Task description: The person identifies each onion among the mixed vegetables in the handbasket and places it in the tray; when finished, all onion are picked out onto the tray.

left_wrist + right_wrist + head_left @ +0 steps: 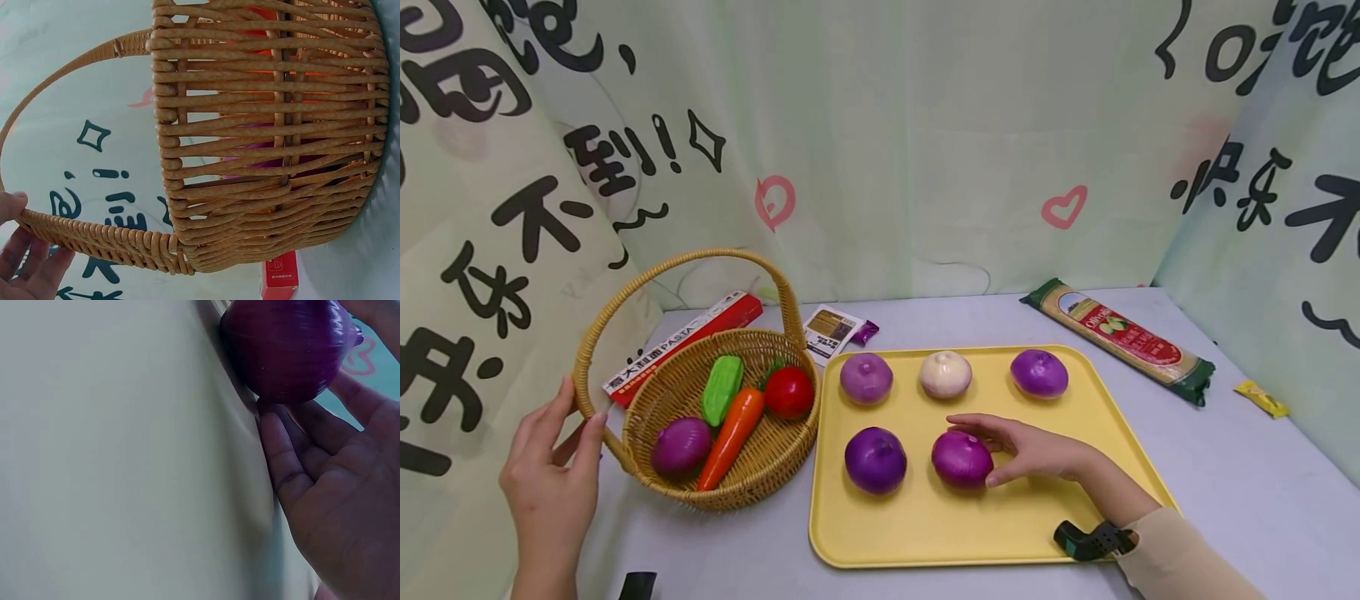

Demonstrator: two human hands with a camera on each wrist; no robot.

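Observation:
My left hand [553, 475] grips the handle of a wicker basket [782, 479] at its lower left side, thumb and fingers on either side of it. Inside the basket lie a purple onion [682, 446], a carrot [730, 440], a short green cucumber [722, 390] and a tomato [789, 392]. On a yellow tray [925, 537], my right hand [1037, 450] curves its fingers and thumb around a red onion [962, 459] in the front row. In the right wrist view, fingertips [275, 428] come right up to that onion's side, close to the tray surface.
Other onions sit on the tray: a dark purple onion [876, 461], a light purple onion [866, 378], a whitish onion [945, 374] and a purple onion [1039, 373]. Behind the basket lie a red pasta box [685, 346] and a card [831, 332]. A pasta packet [1120, 340] and yellow wrapper [1261, 399] lie right.

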